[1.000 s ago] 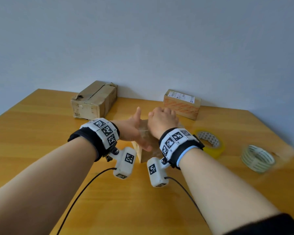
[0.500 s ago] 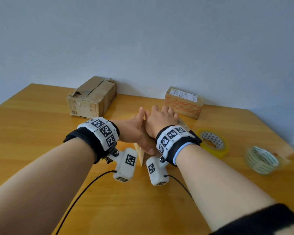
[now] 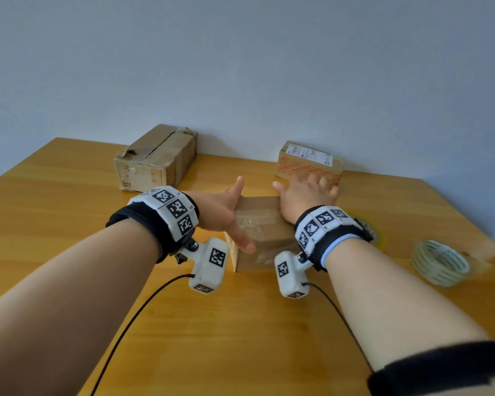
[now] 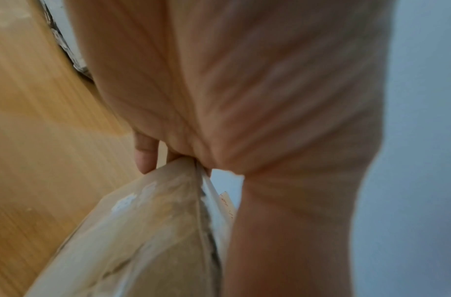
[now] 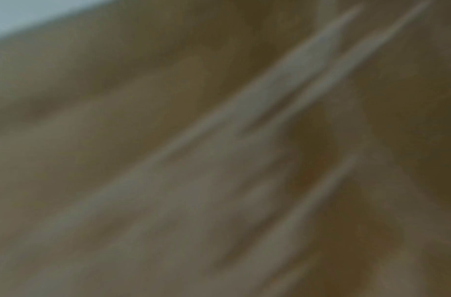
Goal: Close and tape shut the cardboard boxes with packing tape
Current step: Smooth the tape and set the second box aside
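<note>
While our flat left hand (image 3: 223,215) and right hand (image 3: 305,195) are pressing the box (image 3: 265,224), neither is gripping. Uneven pressure is risking wrinkled tape (image 3: 250,225).

In front of me a plain pale blue-grey wall (image 3: 240,67) fills the upper half of my view, smooth and evenly lit by soft daylight, a little dimmer toward the right. Against it stands a wooden table (image 3: 55,201) with a warm honey-yellow top, its grain running side to side and a faint sheen on the surface. The table's far edge meets the wall, and its right corner angles away.
</note>
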Tool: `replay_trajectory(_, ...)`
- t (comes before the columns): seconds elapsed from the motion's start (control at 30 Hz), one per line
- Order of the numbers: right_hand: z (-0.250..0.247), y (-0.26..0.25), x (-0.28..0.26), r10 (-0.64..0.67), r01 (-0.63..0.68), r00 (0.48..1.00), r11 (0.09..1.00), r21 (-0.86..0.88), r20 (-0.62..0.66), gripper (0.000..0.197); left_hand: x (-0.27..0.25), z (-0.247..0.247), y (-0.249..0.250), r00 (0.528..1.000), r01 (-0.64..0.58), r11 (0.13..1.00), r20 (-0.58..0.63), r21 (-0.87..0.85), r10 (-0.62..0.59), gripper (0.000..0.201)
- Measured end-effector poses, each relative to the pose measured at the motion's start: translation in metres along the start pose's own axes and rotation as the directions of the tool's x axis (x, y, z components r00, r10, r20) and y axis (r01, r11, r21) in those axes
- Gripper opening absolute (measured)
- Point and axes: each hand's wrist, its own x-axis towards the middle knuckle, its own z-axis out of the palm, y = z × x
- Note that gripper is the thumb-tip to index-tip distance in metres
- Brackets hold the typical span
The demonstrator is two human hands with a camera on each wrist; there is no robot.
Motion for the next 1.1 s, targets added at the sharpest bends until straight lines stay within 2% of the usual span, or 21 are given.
replay_trajectory(0.1, 0.002, 0.016, 0.003, 0.07, -0.075, 0.996, 0.994, 0.081, 0.057, 0.07, -0.001, -0.004, 0.001, 1.0, -0.005, 1.0, 0.022, 0.017, 0.004, 0.156)
replay_trajectory(0.23, 0.01, 0.009, 0.004, 0.018, -0.036, 0.996, 0.98, 0.197, 0.091, 0.061, -0.004, -0.011, 0.017, 0.997, 0.045, 0.986, 0.05, 0.162, -0.054, 0.151)
replay_trajectory(0.33, 0.007, 0.005, 0.003, -0.01, -0.007, 0.994, 0.988, 0.156, 0.109, 0.048, -0.005, -0.007, 0.045, 0.998, 0.062, 0.923, -0.027, 0.379, -0.056, 0.145)
replay_trajectory(0.4, 0.003, 0.006, 0.002, -0.084, 0.068, 0.988, 0.99, 0.12, 0.127, 0.046, 0.0, 0.006, 0.063, 0.997, 0.047, 0.889, -0.07, 0.455, -0.017, 0.144)
replay_trajectory(0.5, -0.002, 0.016, 0.001, -0.159, 0.137, 0.975, 0.98, 0.145, 0.155, 0.055, 0.01, 0.027, 0.07, 0.997, 0.009, 0.88, -0.072, 0.475, 0.029, 0.146)
replay_trajectory(0.57, -0.004, 0.022, 0.002, -0.18, 0.159, 0.974, 0.976, 0.15, 0.14, 0.053, 0.008, 0.03, 0.069, 0.995, -0.001, 0.887, -0.089, 0.462, 0.047, 0.144)
replay_trajectory(0.7, -0.005, 0.031, 0.003, -0.17, 0.139, 0.973, 0.972, 0.187, 0.159, 0.038, 0.001, 0.031, 0.068, 0.992, -0.003, 0.893, -0.109, 0.45, 0.058, 0.143)
replay_trajectory(0.8, -0.005, 0.039, -0.001, -0.164, 0.112, 0.974, 0.949, 0.294, 0.158, 0.051, 0.002, 0.03, 0.067, 0.992, 0.006, 0.897, -0.113, 0.443, 0.049, 0.142)
replay_trajectory(0.9, -0.004, 0.044, -0.004, -0.15, 0.096, 0.98, 0.932, 0.349, 0.134, 0.049, 0.001, 0.031, 0.068, 0.99, 0.005, 0.899, -0.128, 0.438, 0.057, 0.141)
replay_trajectory(0.97, -0.002, 0.05, -0.007, -0.094, 0.016, 0.986, 0.874, 0.486, 0.137, 0.059, -0.002, 0.03, 0.066, 0.987, -0.015, 0.91, -0.137, 0.415, 0.079, 0.14)
replay_trajectory(1.03, 0.001, 0.058, -0.01, -0.039, -0.062, 0.988, 0.779, 0.624, 0.146, 0.063, -0.006, 0.026, 0.061, 0.985, -0.052, 0.931, -0.137, 0.362, 0.108, 0.14)
replay_trajectory(1.1, -0.004, 0.061, -0.022, -0.041, -0.14, 0.973, 0.674, 0.725, 0.225, 0.067, -0.011, 0.021, 0.053, 0.978, -0.097, 0.957, -0.154, 0.274, 0.143, 0.14)
